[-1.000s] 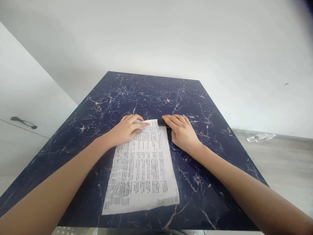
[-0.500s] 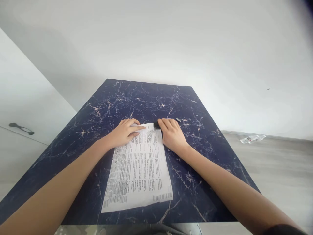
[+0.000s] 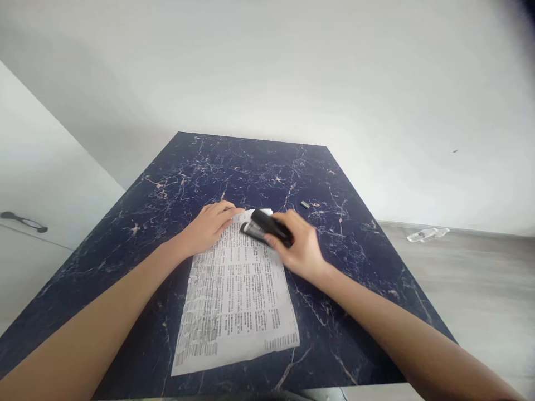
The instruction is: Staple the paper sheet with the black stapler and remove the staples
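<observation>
A black stapler (image 3: 271, 227) is in my right hand (image 3: 304, 242), its jaws apart at the left end. It is tilted over the upper right part of a printed sheet of paper (image 3: 242, 312), and slightly blurred. Whether the stapler touches the paper I cannot tell. My left hand (image 3: 211, 225) lies flat at the sheet's upper left edge, fingers stretched toward its top and the thumb low on the print. Whether there is more than one sheet does not show.
The dark blue marbled table (image 3: 234, 167) bears a small grey piece (image 3: 305, 205) beyond my right hand. A clear plastic item (image 3: 427, 234) lies on the floor at the right by the wall. A white cabinet with a dark handle (image 3: 25, 221) stands at the left.
My right hand has lifted the stapler off the sheet's top right corner and turned it, so its jaws now show over the paper. The left hand has barely shifted.
</observation>
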`<state>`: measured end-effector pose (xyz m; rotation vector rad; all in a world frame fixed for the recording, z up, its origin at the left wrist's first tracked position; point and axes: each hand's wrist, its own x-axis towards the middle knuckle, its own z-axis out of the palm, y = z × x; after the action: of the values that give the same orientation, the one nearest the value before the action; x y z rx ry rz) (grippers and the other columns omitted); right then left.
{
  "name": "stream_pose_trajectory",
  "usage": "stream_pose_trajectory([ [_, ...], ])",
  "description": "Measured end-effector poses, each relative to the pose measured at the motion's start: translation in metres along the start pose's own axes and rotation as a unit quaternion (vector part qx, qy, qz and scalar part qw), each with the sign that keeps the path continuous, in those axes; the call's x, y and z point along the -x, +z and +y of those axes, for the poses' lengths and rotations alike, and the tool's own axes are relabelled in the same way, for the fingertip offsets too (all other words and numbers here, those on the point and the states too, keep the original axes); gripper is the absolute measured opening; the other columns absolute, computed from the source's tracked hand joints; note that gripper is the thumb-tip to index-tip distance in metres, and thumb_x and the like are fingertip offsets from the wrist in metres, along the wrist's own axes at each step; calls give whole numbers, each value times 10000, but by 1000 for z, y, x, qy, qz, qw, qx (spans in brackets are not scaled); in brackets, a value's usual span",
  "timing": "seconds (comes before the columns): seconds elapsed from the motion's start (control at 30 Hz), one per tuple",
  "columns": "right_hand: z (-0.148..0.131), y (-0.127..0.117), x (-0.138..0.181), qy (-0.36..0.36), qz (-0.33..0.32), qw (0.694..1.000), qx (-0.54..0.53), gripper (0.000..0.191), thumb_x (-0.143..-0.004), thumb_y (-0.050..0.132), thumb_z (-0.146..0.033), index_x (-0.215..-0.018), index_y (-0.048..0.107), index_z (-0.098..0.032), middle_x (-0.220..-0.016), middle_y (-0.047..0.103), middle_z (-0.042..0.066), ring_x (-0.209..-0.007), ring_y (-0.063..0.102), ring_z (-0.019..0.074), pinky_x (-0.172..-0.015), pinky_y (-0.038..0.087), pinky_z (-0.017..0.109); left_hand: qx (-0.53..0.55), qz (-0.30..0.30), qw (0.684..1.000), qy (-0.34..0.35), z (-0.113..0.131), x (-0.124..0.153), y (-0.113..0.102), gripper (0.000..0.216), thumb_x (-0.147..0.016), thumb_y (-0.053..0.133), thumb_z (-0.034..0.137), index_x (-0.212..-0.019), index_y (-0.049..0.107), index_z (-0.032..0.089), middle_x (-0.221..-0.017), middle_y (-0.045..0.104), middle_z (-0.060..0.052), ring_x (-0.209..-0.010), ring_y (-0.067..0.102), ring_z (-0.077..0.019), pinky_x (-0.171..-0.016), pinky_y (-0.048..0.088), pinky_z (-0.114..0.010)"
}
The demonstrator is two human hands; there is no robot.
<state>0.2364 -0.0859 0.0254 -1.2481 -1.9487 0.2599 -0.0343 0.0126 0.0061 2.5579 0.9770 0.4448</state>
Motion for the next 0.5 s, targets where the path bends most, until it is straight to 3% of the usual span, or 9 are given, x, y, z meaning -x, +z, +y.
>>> stream_pose_trajectory([
  [0.1, -15, 15, 6, -53, -116, 989, -71, 240, -927, 632, -252, -1150, 554, -209, -1022, 603, 70, -896, 577, 219, -770, 540, 392, 24, 26, 999, -18, 2, 0, -3, 445, -1102, 287, 297, -1497, 491, 319, -1468, 495, -94, -1356, 452, -308, -1141, 360, -540],
  [0.23, -21, 21, 8, -66, -196, 975, -82, 283, -946, 580, -223, -1220, 513, -198, -1068, 567, 85, -883, 554, 212, -736, 526, 368, 13, 41, 999, -9, 2, -1, -3, 424, -1098, 297, 305, -1431, 559, 299, -1419, 525, -99, -1314, 488, -301, -1117, 385, -536],
  [0.37, -22, 4, 20, -39, -228, 971, -66, 288, -977, 549, -196, -1261, 503, -199, -1065, 570, 85, -895, 565, 216, -744, 529, 362, 3, 37, 999, -4, 1, -3, -2, 390, -1091, 327, 304, -1361, 607, 284, -1379, 553, -91, -1294, 505, -292, -1109, 388, -529],
  [0.5, -15, -31, 52, 16, -230, 972, -51, 296, -984, 553, -207, -1278, 517, -211, -1073, 586, 92, -907, 594, 229, -776, 541, 391, 26, 65, 997, -15, -3, -3, 0, 371, -1085, 351, 298, -1342, 616, 264, -1328, 562, -91, -1238, 541, -266, -1101, 421, -495],
])
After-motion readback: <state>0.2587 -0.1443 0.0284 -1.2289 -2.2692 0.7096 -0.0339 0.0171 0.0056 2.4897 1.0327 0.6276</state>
